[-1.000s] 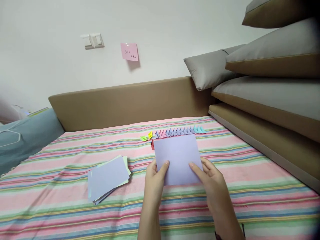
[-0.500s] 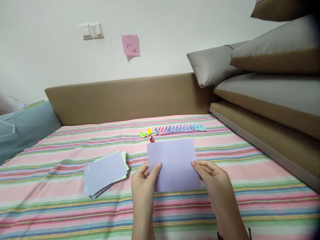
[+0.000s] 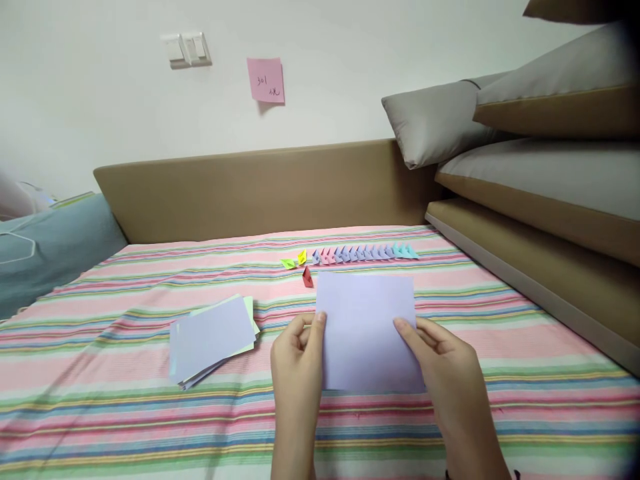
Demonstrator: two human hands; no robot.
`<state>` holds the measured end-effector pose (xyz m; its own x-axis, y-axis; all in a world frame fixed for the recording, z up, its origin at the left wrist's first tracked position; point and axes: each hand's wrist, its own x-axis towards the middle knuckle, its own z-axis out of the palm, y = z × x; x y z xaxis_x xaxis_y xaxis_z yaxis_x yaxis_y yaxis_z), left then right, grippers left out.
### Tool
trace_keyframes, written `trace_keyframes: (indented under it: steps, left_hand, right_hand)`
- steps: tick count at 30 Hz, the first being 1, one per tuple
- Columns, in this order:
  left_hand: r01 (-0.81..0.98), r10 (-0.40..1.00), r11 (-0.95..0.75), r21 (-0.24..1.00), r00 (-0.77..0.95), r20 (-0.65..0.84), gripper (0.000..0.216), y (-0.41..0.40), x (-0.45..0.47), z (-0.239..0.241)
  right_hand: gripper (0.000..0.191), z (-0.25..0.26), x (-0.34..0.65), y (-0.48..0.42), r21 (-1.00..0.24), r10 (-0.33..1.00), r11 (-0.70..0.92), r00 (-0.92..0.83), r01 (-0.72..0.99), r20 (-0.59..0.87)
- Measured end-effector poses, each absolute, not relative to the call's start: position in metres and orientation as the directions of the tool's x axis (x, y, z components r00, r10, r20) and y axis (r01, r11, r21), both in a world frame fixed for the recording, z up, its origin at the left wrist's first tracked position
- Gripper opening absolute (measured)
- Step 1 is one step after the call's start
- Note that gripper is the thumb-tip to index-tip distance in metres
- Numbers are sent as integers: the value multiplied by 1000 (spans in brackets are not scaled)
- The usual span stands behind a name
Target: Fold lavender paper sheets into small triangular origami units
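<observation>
I hold a lilac sheet of paper (image 3: 367, 327) over the striped bedsheet (image 3: 125, 400). My left hand (image 3: 297, 360) pinches its left edge with thumb and fingers. Its right edge is gripped by my right hand (image 3: 445, 367), thumb on top. Just beyond the sheet lies a small red folded paper piece (image 3: 307, 277). Farther back runs a row of several small folded paper pieces (image 3: 360, 253), yellow, pink, lilac and teal. A stack of lilac and pale green paper sheets (image 3: 213, 339) lies to the left of my left hand.
A tan padded bed frame (image 3: 260, 190) borders the far side. Grey and tan cushions (image 3: 540, 167) are piled at the right. A blue-grey pillow (image 3: 50, 247) sits at the left. On the wall hang a pink sticky note (image 3: 266, 80) and a light switch (image 3: 187, 49).
The lilac sheet and both hands have shifted slightly right. The red folded piece, partly hidden behind the sheet before, now shows fully. The view tilted down a little.
</observation>
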<state>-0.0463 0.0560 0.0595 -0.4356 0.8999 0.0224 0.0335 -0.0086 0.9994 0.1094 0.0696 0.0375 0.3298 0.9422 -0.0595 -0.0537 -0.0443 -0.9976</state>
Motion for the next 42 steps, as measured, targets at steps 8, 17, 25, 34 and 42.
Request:
trace_keyframes:
  steps: [8,17,25,34,42]
  left_hand:
    - [211,887,-115,971,-419,196,18,62,-22,52]
    - [-184,926,-105,977,-376,28,40,62,-37,54]
    - [-21,866,-233,972,-459,197,41,65,-15,52]
    - [-205,954,-52,977,-299,-12,63,66,-21,48]
    - [-437,994,-6,900,-99,-42,34,62,-15,53]
  right_hand:
    - [32,47,94,66,-996,945,78,322,-48,58]
    - [39,46,107,64,-937,978,38,206,-348,-37]
    - [33,45,97,64,-917,1000,-16,17,-399,-25]
    - [35,50,96,61,-933,998,46,-24,-358,59]
    - [27,50,90,63,-969,994,88,-37,-231,99]
